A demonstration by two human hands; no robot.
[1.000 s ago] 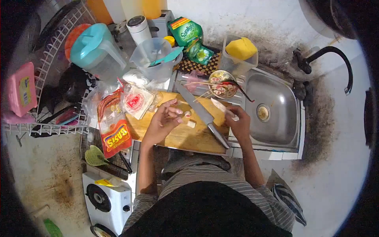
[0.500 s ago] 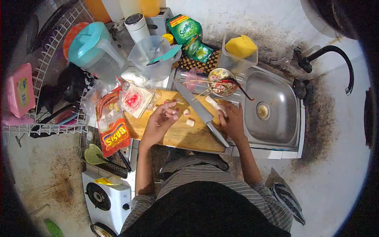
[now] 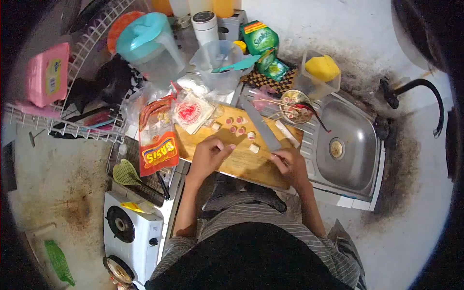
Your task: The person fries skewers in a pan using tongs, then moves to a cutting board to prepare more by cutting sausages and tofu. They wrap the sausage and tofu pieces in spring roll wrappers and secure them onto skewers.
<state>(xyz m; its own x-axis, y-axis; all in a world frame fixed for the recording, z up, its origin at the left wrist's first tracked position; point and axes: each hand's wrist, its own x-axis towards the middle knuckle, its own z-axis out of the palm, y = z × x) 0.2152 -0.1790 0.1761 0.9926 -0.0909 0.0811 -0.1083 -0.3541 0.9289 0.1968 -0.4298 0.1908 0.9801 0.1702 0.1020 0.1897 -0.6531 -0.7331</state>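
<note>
My right hand point(image 3: 291, 165) is closed over the handle end of a large kitchen knife point(image 3: 263, 126), which lies flat on the wooden cutting board point(image 3: 241, 169). Left of it, my left hand point(image 3: 211, 155) hovers at the board's front edge, fingers loosely curled, thumb apart, nothing held. Several pink sausage slices point(image 3: 233, 129) lie beyond that hand. Two short white-wrapped pieces point(image 3: 254, 149) sit between the hands, and a long white roll point(image 3: 287, 133) rests right of the blade. A pack of square wrappers point(image 3: 193, 114) with a red print sits on the board's left.
A patterned bowl point(image 3: 296, 107) holds skewers, cut pieces and a chilli by the steel sink point(image 3: 348, 145). To the left are a sausage packet point(image 3: 159, 150), a green slotted spatula point(image 3: 126, 173) and a gas stove point(image 3: 130, 237). Plastic tubs and a jug point(image 3: 154, 53) stand behind.
My right hand has left the white roll and come down over the knife handle. My left hand has drawn back from the slices, uncovering them. The view has shifted.
</note>
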